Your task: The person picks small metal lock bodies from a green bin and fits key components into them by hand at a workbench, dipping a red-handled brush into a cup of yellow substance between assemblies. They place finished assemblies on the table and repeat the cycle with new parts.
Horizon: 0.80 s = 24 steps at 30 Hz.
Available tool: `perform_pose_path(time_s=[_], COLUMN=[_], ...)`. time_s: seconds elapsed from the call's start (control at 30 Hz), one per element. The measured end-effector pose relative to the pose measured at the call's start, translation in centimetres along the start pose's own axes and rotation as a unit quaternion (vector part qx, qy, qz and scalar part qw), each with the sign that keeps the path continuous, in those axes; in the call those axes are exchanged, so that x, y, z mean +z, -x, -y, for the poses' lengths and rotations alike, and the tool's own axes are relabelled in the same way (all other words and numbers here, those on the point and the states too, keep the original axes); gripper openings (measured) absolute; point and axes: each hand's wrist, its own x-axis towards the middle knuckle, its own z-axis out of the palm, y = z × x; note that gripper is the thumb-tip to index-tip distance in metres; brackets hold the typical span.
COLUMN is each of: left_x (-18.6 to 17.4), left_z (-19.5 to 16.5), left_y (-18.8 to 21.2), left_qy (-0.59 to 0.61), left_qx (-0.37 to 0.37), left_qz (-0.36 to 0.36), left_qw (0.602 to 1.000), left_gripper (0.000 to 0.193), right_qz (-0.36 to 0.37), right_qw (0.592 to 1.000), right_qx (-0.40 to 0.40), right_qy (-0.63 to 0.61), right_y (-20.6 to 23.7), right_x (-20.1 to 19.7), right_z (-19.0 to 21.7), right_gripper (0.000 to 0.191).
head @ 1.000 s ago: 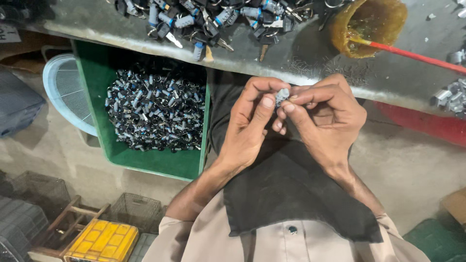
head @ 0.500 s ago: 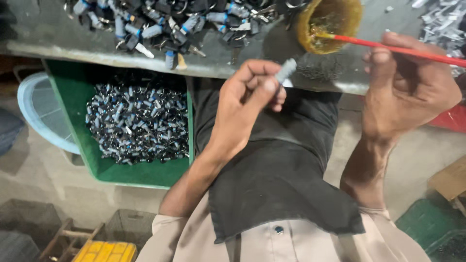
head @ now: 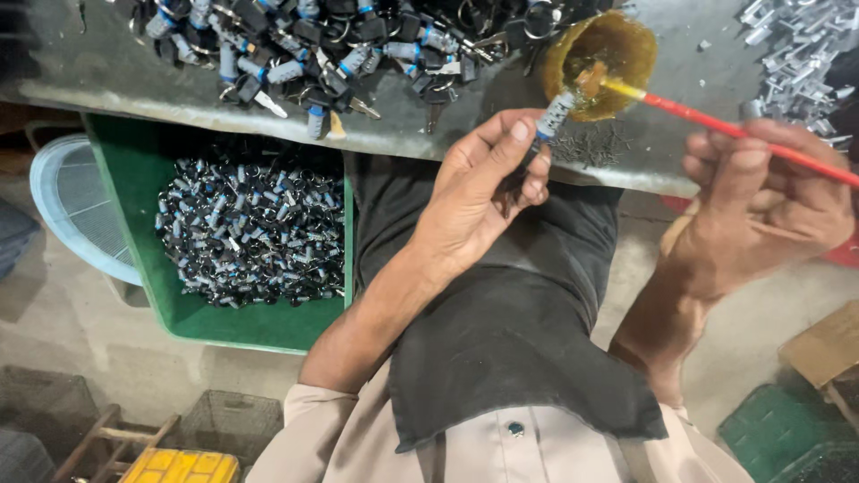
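My left hand (head: 483,192) grips a small grey cylinder lock (head: 555,114) with black keys hanging under it, its tip held up beside the yellow grease pot (head: 626,40). My right hand (head: 761,210) pinches a red-handled brush (head: 716,125) whose bristle end touches the grease at the pot's near side, right next to the lock's tip. Both hands hover over the front edge of the grey workbench (head: 98,76).
A pile of lock cylinders with keys (head: 295,45) covers the bench top; silver metal parts (head: 796,54) lie at the right. A green crate (head: 259,322) full of finished locks stands below left, beside a pale blue basket (head: 67,206). A dark cloth (head: 510,331) covers my lap.
The hands have separated: my right hand took up the red brush and dipped it in the pot. My left hand raised the lock toward the pot.
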Motion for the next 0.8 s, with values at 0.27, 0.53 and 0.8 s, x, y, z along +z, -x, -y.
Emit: perform_pose_path(time_s=[0.27, 0.53, 0.8], left_x=[0.1, 1.0, -2.2], left_z=[-8.6, -15.2, -10.1], left_y=[8.7, 12.4, -0.5], left_qy=[-0.155, -0.931, -0.884], left_qx=[0.015, 0.183, 0.319], left_qz=[0.082, -0.143, -0.19], left_qw=[0.984, 0.283, 0.283], left_gripper=[0.039, 0.013, 0.033], right_qz=[0.317, 0.298, 0.33], right_qw=[0.926, 0.897, 0.841], right_qx=[0.061, -0.086, -0.183], right_qy=[0.194, 0.314, 0.388], right_y=[0.5, 1.8, 2.2], right_x=[2.1, 9.1, 10.8], right_z=[3.0, 0.5, 1.4], right_gripper=[0.026, 0.032, 0.049])
